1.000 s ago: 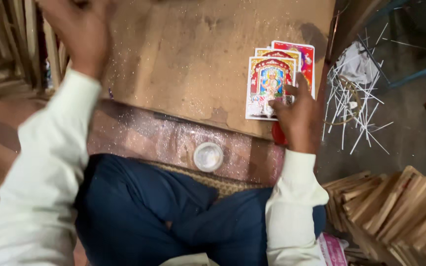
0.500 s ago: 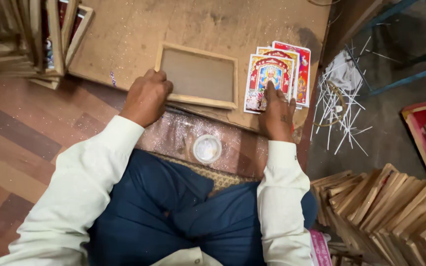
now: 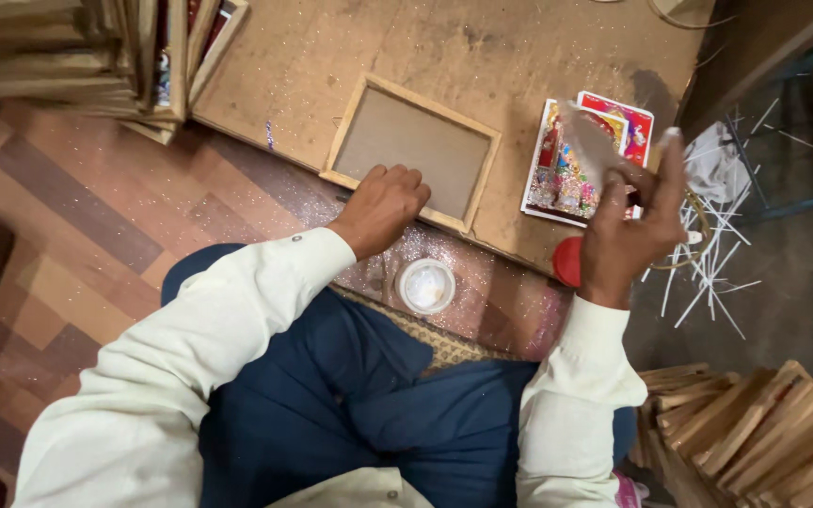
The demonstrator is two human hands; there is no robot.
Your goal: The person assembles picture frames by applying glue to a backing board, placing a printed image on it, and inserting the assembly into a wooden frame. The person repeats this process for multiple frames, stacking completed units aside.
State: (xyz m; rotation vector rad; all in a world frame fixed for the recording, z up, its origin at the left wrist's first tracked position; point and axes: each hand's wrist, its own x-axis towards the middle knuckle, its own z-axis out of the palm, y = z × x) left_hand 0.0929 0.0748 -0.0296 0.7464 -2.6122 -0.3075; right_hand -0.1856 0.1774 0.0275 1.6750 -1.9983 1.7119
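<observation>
A small wooden frame (image 3: 406, 141) with a brown backing lies flat on a low wooden board (image 3: 378, 47). My left hand (image 3: 383, 202) rests on the frame's near edge with curled fingers pressing it down. To the right, my right hand (image 3: 628, 230) is raised above a stack of colourful picture cards (image 3: 557, 183). It pinches one card (image 3: 587, 141), which is lifted, tilted and blurred by motion.
A round white container (image 3: 426, 285) sits on the glittery floor in front of my knees, with a red cap (image 3: 567, 261) beside it. Stacked frames (image 3: 68, 56) stand at the top left. Wooden strips (image 3: 755, 433) are piled at the bottom right, and thin white sticks (image 3: 717, 263) lie to the right.
My left hand brought the frame from the left stack onto the board and now holds its near edge. My right hand rose from the card stack, lifting one card.
</observation>
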